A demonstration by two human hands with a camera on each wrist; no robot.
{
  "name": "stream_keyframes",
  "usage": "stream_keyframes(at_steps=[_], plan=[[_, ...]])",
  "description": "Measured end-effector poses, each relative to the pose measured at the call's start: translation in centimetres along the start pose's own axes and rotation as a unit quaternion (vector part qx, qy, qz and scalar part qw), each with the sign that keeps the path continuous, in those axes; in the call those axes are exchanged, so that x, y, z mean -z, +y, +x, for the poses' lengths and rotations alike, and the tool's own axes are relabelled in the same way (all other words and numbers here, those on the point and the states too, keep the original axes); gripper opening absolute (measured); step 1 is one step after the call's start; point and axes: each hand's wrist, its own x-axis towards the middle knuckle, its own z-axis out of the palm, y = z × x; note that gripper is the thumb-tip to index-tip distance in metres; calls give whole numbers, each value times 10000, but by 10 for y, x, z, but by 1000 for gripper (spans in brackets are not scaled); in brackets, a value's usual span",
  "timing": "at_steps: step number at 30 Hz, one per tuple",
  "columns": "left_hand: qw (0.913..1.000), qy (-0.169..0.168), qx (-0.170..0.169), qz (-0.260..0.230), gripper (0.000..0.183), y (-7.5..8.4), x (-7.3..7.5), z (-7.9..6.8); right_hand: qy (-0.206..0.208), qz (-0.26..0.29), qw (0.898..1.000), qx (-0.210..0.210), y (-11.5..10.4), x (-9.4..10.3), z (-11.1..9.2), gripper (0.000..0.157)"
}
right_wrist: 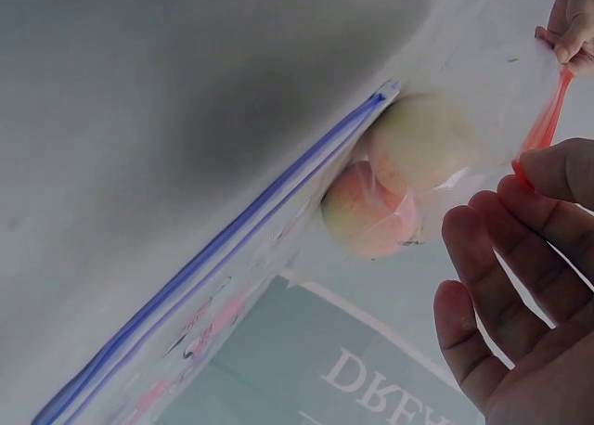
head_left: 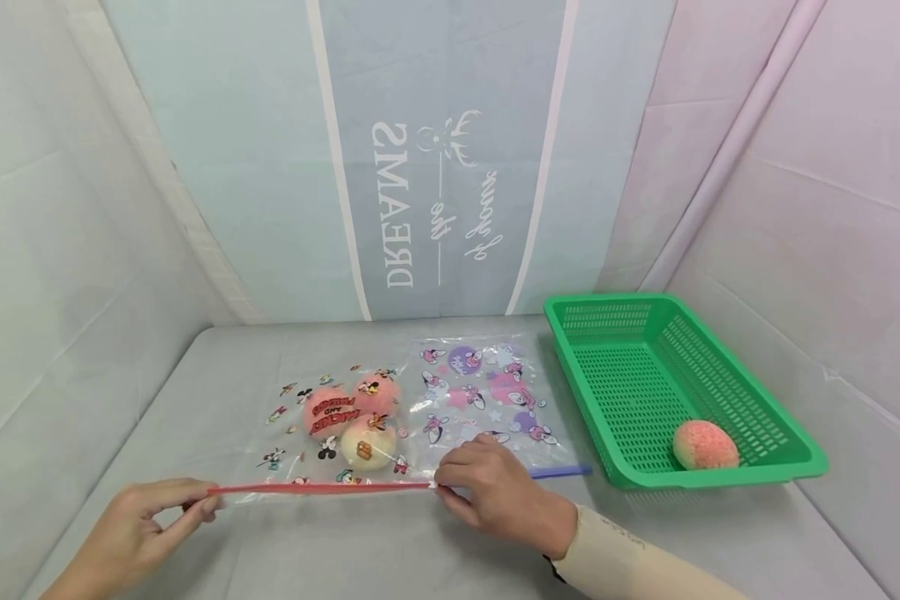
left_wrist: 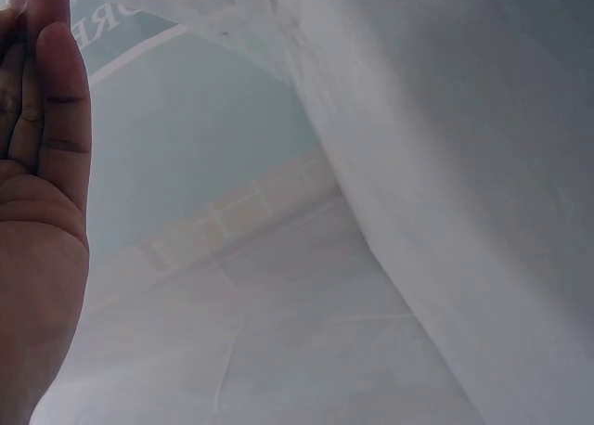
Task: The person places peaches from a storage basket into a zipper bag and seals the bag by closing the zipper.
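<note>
A clear zip bag [head_left: 270,433] with cartoon mouse prints lies on the table, three peaches [head_left: 371,450] showing through its film. My left hand [head_left: 138,529] pinches the left end of its red zip edge [head_left: 307,488] between thumb and fingers. At the other end, my right hand [head_left: 491,483] pinches the same edge, which runs straight between both hands. The right wrist view shows thumb and index finger on the red strip [right_wrist: 548,119], other fingers spread. In the left wrist view, part of my left hand [left_wrist: 42,193] appears; its grip is cut off there.
A second zip bag [head_left: 480,392], flat with purple and pink prints and a blue zip edge, lies right beside the first. Further right stands a green basket [head_left: 585,392] with one peach [head_left: 705,446] in its near corner. Fabric walls enclose the table.
</note>
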Motion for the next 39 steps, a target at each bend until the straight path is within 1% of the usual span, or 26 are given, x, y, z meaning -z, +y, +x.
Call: stream_keyframes(at_steps=[5,7,9,12,14,16,18,20,22,25,29,34,35,37,39], plan=[[9999,-18,138,-13,47,1,5,-7,-92,-27,10000,8,-3,-6,3,12],[9993,-4,365,-48,44,1,6,-11,-81,-107,9999,61,-4,-8,4,12],[9988,11,492,-21,43,1,7,-14,-82,-185,9997,121,-6,-10,5,12],[9972,-16,749,12,40,1,9,-21,-203,-234,9994,157,-10,-13,7,10],[9974,-98,721,-1,40,0,11,-25,-307,-246,9991,158,-12,-14,7,8],[9968,-229,747,-168,39,-2,13,-29,-387,-322,9984,247,-14,-14,8,8],[9958,-429,724,-347,39,-6,15,-34,-498,-330,9976,341,-17,-14,8,7],[9949,-610,675,-434,41,-11,16,-38,-611,-358,9963,486,-20,-14,8,7],[9925,-868,713,-484,40,-15,17,-42,-757,-383,9944,623,-24,-15,7,8],[9897,-1171,759,-328,38,-19,19,-46,-969,-516,9909,774,-27,-17,6,9],[9853,-1503,811,31,32,-21,20,-47,-1232,-592,9881,700,-30,-18,4,10],[9836,-1591,669,532,31,-21,20,-46,-1481,-640,9848,651,-33,-19,5,10],[9816,-1656,772,564,32,-21,21,-46,-1517,-656,9840,660,-33,-18,5,10],[9799,-1622,882,761,35,-19,22,-46,-1608,-624,9829,643,-33,-16,6,9],[9780,-1552,1019,954,39,-16,23,-45,-1645,-504,9835,562,-33,-14,7,13]])
